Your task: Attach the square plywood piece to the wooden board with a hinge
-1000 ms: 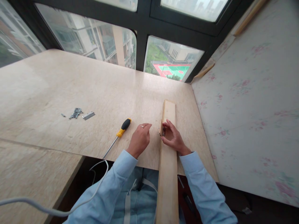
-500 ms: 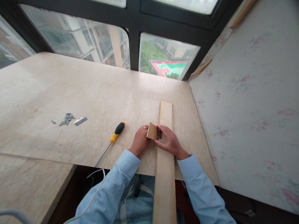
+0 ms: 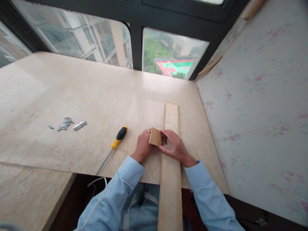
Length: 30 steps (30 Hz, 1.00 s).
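Observation:
A long pale wooden plank (image 3: 170, 166) lies on the marble table (image 3: 96, 96) and reaches over its near edge toward my lap. My left hand (image 3: 143, 146), with a ring on it, is closed on a small wooden block (image 3: 155, 137) at the plank's left edge. A dark metal hinge (image 3: 164, 139) sits between block and plank. My right hand (image 3: 174, 146) rests on the plank with its fingertips pinched at the hinge. A screwdriver (image 3: 115, 144) with a black and yellow handle lies just left of my left hand.
Silver hinges (image 3: 72, 124) and a loose screw (image 3: 50, 127) lie at the table's left. A white cable (image 3: 96, 195) hangs below the near edge. Windows (image 3: 168, 57) stand behind the table and a flowered wall (image 3: 260, 106) closes the right side.
My left hand has moved right and closed on the small block, which has swung from upright to lying flatter, leftward. My right hand stays at the hinge.

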Each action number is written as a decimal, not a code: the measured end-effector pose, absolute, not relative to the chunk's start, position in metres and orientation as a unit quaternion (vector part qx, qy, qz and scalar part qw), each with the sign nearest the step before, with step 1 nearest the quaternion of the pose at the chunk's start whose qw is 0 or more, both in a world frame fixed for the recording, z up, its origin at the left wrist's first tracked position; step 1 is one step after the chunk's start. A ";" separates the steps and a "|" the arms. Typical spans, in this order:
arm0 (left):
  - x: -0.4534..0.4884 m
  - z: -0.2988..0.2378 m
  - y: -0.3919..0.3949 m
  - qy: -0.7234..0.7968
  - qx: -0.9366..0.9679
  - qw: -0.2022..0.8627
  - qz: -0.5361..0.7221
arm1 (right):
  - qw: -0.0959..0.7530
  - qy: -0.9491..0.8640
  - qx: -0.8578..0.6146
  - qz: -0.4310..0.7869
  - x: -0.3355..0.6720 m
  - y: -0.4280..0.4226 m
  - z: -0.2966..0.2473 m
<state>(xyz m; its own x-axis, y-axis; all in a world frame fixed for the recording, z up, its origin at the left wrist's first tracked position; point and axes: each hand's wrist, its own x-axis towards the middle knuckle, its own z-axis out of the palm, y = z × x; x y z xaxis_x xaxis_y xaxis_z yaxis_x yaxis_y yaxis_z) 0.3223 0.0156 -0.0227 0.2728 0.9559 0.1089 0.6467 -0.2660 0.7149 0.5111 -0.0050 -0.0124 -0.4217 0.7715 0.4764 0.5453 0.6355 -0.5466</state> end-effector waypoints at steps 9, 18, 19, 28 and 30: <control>0.322 -0.023 0.015 0.525 0.750 0.297 0.273 | 0.371 -0.822 -0.398 0.170 0.511 -0.003 -0.013; 0.320 -0.026 0.014 0.505 0.751 0.307 0.295 | 0.389 -0.809 -0.404 0.177 0.511 -0.003 -0.016; 0.320 -0.026 0.014 0.503 0.751 0.308 0.298 | 0.390 -0.808 -0.404 0.179 0.511 -0.003 -0.016; 0.322 -0.028 0.014 0.506 0.759 0.281 0.299 | 0.405 -0.789 -0.409 0.214 0.511 -0.004 -0.021; 0.321 -0.029 0.015 0.499 0.766 0.275 0.298 | 0.406 -0.788 -0.406 0.221 0.512 -0.004 -0.022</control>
<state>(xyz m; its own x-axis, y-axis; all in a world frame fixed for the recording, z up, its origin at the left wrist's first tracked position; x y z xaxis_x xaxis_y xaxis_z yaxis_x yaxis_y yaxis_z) 0.3215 0.0151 -0.0295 0.3251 0.9277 0.1833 0.6003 -0.3522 0.7180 0.5117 -0.0042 -0.0221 -0.3402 0.8198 0.4606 0.4612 0.5723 -0.6780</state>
